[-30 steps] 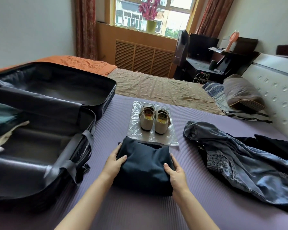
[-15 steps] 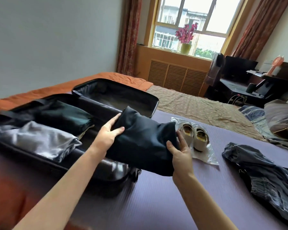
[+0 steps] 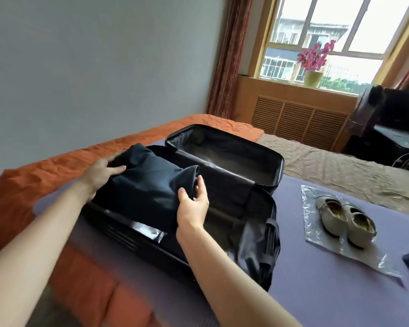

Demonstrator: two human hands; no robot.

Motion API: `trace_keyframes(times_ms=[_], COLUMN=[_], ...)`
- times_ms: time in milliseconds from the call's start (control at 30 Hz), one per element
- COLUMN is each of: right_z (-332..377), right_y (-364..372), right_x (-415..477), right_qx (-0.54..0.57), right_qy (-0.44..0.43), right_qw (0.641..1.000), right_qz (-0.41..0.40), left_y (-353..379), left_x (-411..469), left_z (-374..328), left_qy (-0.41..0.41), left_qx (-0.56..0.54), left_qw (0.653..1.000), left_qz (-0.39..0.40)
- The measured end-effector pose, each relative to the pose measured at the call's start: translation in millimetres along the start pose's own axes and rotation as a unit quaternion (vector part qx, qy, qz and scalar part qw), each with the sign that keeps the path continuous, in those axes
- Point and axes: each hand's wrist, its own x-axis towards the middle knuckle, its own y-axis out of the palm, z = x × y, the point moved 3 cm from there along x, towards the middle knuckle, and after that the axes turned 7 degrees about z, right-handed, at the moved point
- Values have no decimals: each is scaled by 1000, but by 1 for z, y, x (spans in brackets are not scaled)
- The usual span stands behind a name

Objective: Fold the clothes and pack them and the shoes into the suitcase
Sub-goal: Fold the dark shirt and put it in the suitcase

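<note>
Over the near half of the open black suitcase (image 3: 222,149), toward 9 o'clock, sat the folded navy garment (image 3: 149,185). The left hand (image 3: 102,172) gripped its far edge and the right hand (image 3: 193,205) pinched its near corner. At 3 o'clock, beige shoes (image 3: 345,220) rested on a plastic sheet (image 3: 328,246) on the bed's purple mat (image 3: 316,291).

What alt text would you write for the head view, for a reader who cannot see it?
The left hand and right hand hold a folded dark garment over the open black suitcase on a bed; pale shoes sit on a plastic sheet beside it.
</note>
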Motion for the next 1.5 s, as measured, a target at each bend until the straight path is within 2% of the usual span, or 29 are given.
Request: trace_keyframes(times_ms=[100, 200, 300, 433, 533, 600, 700, 833, 1000, 1067, 1167, 1200, 1233, 1267, 1300, 1367, 1500], right_z=[-33, -65, -66, -66, -79, -81, -75, -81, -86, -78, -60, -55, -53, -54, -58, -70, -88], right_y=[25, 27, 24, 23, 18, 17, 17, 17, 16, 14, 14, 16, 18, 20, 21, 22, 19], right_x=[6, 2, 8, 18, 17, 17, 19, 23, 25, 24, 23, 23, 23, 23, 24, 26, 33], right_qx=[-43, -92, -111, -154, -143, -123, -123, -141, -144, -201, -370, -396, -408, -419, -434, -460, -494], right_qy=[50, 99, 84, 56, 79, 100, 85, 81, 121, 101, 25, -7, -33, -46, -47, -12, 84], right_qw=[998, 991, 990, 986, 986, 987, 988, 986, 981, 973, 927, 917, 909, 901, 891, 870, 838], right_qz=[11, 14, 13, 37, 21, 18, 23, 33, 43, 47, 45, 57, 78, 103, 128, 178, 216], left_y=[-31, -43, -39, -40, -38, -40, -45, -44, -44, -42, -31, -23, -16, -10, -5, -2, -2], left_x=[10, 15, 27, 42, 43, 43, 47, 52, 57, 58, 52, 49, 47, 48, 48, 45, 47], left_z=[22, 52, 56, 52, 63, 70, 71, 79, 88, 81, 58, 51, 47, 49, 56, 76, 95], left_qy=[-40, -74, -43, 0, -77, -112, -120, -125, -160, -132, 34, 83, 98, 69, 6, -104, -137], left_qx=[43, 135, 172, 180, 199, 163, 118, 113, 269, 341, 437, 446, 440, 422, 407, 407, 459], left_qw=[998, 987, 983, 981, 976, 980, 985, 984, 948, 927, 883, 874, 881, 899, 913, 905, 875], left_qz=[-18, -45, -46, -71, -41, -33, -42, -62, -65, -85, -168, -172, -144, -90, -22, 70, 62])
